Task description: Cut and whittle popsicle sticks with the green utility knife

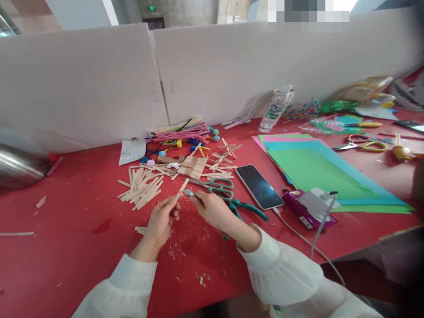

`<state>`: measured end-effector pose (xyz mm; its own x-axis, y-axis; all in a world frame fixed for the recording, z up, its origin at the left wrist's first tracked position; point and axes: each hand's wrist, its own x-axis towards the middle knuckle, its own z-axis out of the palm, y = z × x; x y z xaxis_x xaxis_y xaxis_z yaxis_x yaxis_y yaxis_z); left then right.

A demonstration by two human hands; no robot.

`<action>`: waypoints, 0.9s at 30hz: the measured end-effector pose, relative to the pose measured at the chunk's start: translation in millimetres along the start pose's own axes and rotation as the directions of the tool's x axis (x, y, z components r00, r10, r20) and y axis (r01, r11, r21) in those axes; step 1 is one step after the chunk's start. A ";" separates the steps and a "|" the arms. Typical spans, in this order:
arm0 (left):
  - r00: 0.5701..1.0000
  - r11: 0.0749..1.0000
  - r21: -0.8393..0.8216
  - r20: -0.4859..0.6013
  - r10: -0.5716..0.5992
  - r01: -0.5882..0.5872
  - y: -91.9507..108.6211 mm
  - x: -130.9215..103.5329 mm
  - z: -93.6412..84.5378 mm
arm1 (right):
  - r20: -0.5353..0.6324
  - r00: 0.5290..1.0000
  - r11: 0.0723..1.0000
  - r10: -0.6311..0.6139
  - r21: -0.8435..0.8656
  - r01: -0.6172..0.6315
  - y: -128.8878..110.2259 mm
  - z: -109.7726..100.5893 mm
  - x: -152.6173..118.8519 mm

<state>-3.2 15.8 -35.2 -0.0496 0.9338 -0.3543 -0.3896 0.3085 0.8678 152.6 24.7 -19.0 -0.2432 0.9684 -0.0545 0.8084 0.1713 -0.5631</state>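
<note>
My left hand [163, 220] pinches the lower end of a wooden craft stick [182, 189], which tilts up and away from me. Closed around a utility knife [189, 193], my right hand [211, 207] sits just to the right of the stick. The knife's tip is close to the stick; whether they touch I cannot tell. Pale wood shavings [177, 254] are scattered on the red table beneath both hands. Loose craft sticks [142, 187] lie in a heap beyond my left hand. Grey-green scissors [221, 189] rest behind my right hand, and teal-handled pliers [250, 208] are partly hidden by it.
A phone [259, 186] on a charging cable lies to the right, near a purple power strip [306, 212]. Coloured paper sheets [318, 165] are stacked beyond. A water bottle [275, 109] leans by the white partition [212, 75]. Pipe cleaners [182, 132] lie at the back; a metal container [21, 167] is far left.
</note>
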 end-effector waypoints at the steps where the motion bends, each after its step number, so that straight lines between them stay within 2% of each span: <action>1: 1.000 1.000 0.001 0.002 0.002 -0.002 -0.1 0.2 -0.2 | 0.005 1.000 1.000 -0.005 0.022 0.005 -0.3 -0.4 -0.1; 9: 1.000 1.000 0.018 -0.011 0.013 -0.013 -0.3 -0.5 1.2 | 0.040 0.999 0.987 -0.032 0.159 0.025 -1.4 -2.5 -2.1; 22: 1.000 0.999 0.040 0.002 -0.005 0.005 -1.8 -0.3 0.1 | -0.012 0.999 0.998 -0.046 0.045 0.046 -1.7 1.9 -3.8; 27: 0.999 0.999 0.038 0.040 -0.015 0.014 -3.9 1.5 -1.9 | -0.014 0.999 0.990 -0.032 0.139 0.034 -0.2 -1.1 -4.0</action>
<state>-3.5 15.7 -39.8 -0.0066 0.9355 -0.3532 -0.3553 0.3280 0.8753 154.0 21.0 -17.8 -0.2615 0.9649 -0.0250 0.7175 0.1770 -0.6737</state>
